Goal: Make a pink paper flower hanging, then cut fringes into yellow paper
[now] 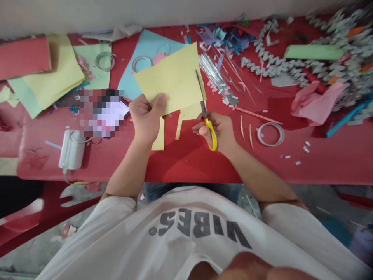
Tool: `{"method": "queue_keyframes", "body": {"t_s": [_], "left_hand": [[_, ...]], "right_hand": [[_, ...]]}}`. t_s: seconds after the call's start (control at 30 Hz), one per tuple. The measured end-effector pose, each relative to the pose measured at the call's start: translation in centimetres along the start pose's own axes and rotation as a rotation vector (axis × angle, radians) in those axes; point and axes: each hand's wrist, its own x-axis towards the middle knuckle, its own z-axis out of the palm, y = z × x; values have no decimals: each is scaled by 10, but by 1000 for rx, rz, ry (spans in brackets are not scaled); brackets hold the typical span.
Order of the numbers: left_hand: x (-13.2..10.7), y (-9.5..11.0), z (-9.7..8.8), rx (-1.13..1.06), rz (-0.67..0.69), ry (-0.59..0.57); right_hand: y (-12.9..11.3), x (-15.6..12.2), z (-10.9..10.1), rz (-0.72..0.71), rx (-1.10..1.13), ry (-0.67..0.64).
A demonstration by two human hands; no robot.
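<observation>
My left hand [148, 112] pinches the lower left part of a yellow sheet of paper [175, 77], thumb on top, holding it above the red table [192, 163]. In my right hand [221, 128] is a pair of scissors [210, 134] with yellow handles, fingers wrapped round the loops. Its dark blades lie along the sheet's right edge, where a narrow strip hangs beside them. Below the sheet, cut yellow paper pieces [158, 138] and a thin yellow strip [178, 127] rest on the table. Part of a second yellow piece [190, 112] shows between my hands.
A tape roll [271, 134] and two thin curved yellow scraps lie at right. Behind are silvery wire ties [215, 76], a blue sheet [128, 83] and folded grey paper chains [294, 66]. At left are a white power bank [72, 149], a phone [110, 112] and stacked coloured paper [58, 83].
</observation>
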Motion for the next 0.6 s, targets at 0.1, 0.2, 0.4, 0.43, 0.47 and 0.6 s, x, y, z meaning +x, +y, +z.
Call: {"method": "queue_keyframes", "body": {"t_s": [0.1,0.2,0.4,0.43,0.47,0.6], "left_hand": [[-1,3,1,-7,3,-2],[-4,7,2,-9,13,0],[-6,8,0,30,69,-22],[-5,7,-1,33,77,-26],[-5,6,-1,35,84,-31],[-5,3,-1,43,108,-37]], "right_hand": [[6,-2,-5,-29,42,-18],[8,-2,-8,2,70,-24],[3,-1,-7,31,97,1],[2,-1,-7,36,86,3],[1,-1,-7,37,76,8],[2,-2,-9,17,61,18]]}}
